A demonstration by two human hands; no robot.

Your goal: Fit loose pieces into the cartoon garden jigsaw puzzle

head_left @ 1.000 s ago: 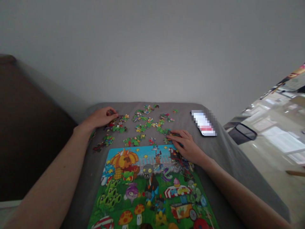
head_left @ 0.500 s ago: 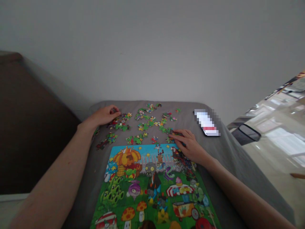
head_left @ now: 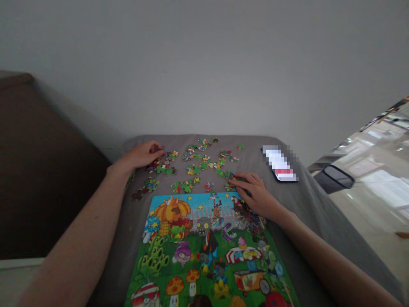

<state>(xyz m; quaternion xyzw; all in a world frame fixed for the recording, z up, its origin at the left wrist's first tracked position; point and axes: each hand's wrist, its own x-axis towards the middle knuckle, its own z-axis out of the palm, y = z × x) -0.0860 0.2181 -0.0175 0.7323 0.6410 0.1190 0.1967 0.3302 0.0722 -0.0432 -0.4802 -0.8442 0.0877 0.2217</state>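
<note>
A colourful cartoon puzzle picture (head_left: 204, 251) lies on a grey cloth-covered surface (head_left: 303, 213) in front of me. Several loose puzzle pieces (head_left: 191, 164) are scattered beyond its far edge. My left hand (head_left: 142, 154) rests at the left end of the scatter, its fingers curled round a small dark piece. At the picture's upper right corner lies my right hand (head_left: 255, 194), fingers bent and pressed down on loose pieces there.
A phone (head_left: 280, 163) with a lit screen lies at the far right of the cloth. A brown cushioned back (head_left: 38, 170) stands to the left. A plain wall rises behind. To the right, a glossy floor and a dark object (head_left: 335, 177).
The view has drifted slightly; both hands stay almost where they were, with the right hand's fingers shifting a little over the pieces.
</note>
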